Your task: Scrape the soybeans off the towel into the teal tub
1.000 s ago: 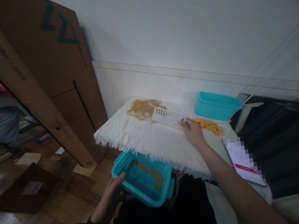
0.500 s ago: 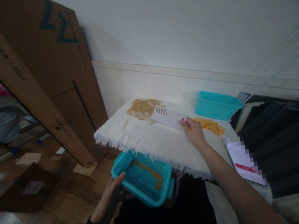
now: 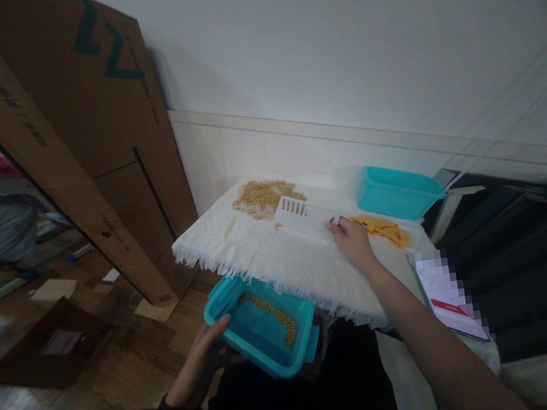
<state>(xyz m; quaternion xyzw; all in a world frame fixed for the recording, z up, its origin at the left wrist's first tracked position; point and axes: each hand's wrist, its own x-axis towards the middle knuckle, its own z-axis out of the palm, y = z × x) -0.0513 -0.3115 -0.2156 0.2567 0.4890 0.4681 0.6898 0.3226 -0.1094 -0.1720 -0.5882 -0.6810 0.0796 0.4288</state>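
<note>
The left hand [image 3: 203, 355] curls its fingers around the rim of a glossy teal plastic tub [image 3: 263, 325] holding a row of round tan beans, below the table edge. The right hand [image 3: 353, 241] grips a flat, slotted white scraper [image 3: 305, 215] on the fringed, textured white cloth [image 3: 270, 252], beside a loose bean pile [image 3: 263, 196].

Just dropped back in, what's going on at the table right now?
The left hand holds a teal tub below the near edge of the cloth, a line of beans inside. The right hand has its grip on a white slotted scraper lying on the cloth, its far end beside a bean pile. A second tub sits further right.
</note>
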